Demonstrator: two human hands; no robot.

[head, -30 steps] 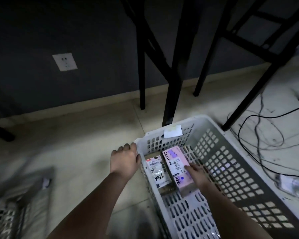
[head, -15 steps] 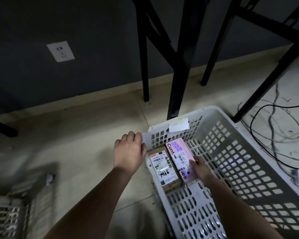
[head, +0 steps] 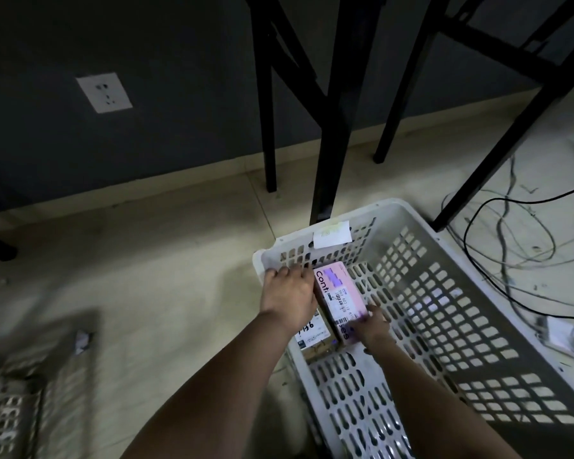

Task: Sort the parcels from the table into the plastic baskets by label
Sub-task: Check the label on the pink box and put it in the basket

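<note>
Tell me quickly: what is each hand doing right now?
Left hand: open, fingers lying over the brown parcel in the basket.
Right hand: on the pink box; whether it grips cannot be told.

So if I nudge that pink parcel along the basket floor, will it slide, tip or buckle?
The pink parcel looks like a flat, squared carton lying on its broad face, so tipping or rolling seems unlikely. Its crisp edges suggest it stays stiff. The basket floor is perforated plastic, so it may catch slightly, and the brown parcel sits close on one side.
</note>
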